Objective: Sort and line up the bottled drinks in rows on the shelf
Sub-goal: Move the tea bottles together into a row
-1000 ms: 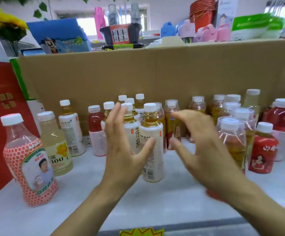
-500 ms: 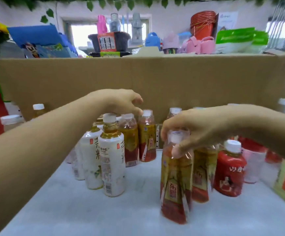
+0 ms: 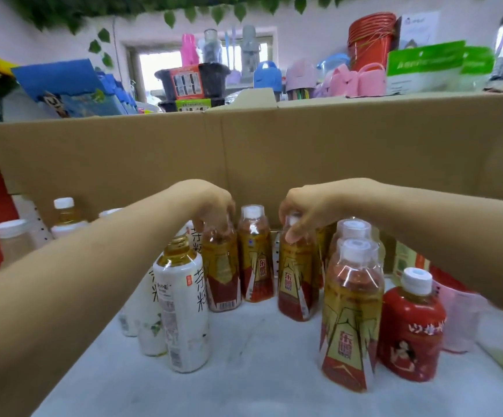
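Bottled drinks stand on a white shelf (image 3: 259, 365). My left hand (image 3: 211, 203) grips the top of a red-and-gold tea bottle (image 3: 223, 272) near the back. My right hand (image 3: 301, 212) grips the cap and neck of another red-and-gold tea bottle (image 3: 296, 278). A third such bottle (image 3: 256, 257) stands untouched between them. Two more red-and-gold bottles (image 3: 349, 320) line up at the front right. White-labelled tea bottles (image 3: 184, 308) stand in a row on the left, partly hidden by my left forearm.
A squat red bottle (image 3: 411, 332) stands at the right, with pink and green packs beyond it. Pale bottles (image 3: 63, 215) stand at the far left. A tall cardboard wall (image 3: 274, 152) closes the back of the shelf. Household goods crowd the level above.
Both hands have reached further back. The right hand left the front red-and-gold bottle and now grips one behind it. The left hand has closed on a back bottle's top.
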`<action>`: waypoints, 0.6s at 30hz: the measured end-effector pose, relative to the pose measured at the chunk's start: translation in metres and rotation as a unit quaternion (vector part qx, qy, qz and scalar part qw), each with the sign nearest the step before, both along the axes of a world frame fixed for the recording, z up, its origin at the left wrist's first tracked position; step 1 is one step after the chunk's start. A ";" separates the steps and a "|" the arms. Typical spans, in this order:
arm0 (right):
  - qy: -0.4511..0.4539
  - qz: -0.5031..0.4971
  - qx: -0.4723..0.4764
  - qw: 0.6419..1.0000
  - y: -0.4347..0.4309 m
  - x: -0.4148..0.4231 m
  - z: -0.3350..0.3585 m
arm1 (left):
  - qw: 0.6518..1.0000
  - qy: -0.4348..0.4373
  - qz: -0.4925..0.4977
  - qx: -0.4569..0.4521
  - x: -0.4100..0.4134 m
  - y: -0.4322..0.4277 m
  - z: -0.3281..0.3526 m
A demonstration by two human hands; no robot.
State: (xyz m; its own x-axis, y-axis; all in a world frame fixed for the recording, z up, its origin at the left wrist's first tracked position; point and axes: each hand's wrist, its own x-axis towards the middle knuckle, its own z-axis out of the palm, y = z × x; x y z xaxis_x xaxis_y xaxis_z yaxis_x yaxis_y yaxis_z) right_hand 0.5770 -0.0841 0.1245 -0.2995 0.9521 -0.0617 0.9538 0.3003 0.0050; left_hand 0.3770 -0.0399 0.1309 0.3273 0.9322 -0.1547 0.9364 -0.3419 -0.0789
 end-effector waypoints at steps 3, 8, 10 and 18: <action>-0.006 -0.020 0.020 1.000 0.002 0.010 -0.003 | 0.999 -0.042 -0.009 -0.006 0.001 0.000 0.001; 0.091 -0.023 0.101 0.991 -0.017 0.045 0.014 | 0.996 -0.076 -0.026 -0.027 0.000 0.002 0.002; 0.103 -0.045 0.108 0.988 -0.023 0.069 0.021 | 0.995 -0.089 -0.033 -0.040 -0.001 0.002 0.002; 0.113 -0.079 0.001 0.990 -0.026 0.103 0.001 | 0.988 -0.125 -0.066 -0.056 0.015 -0.006 0.001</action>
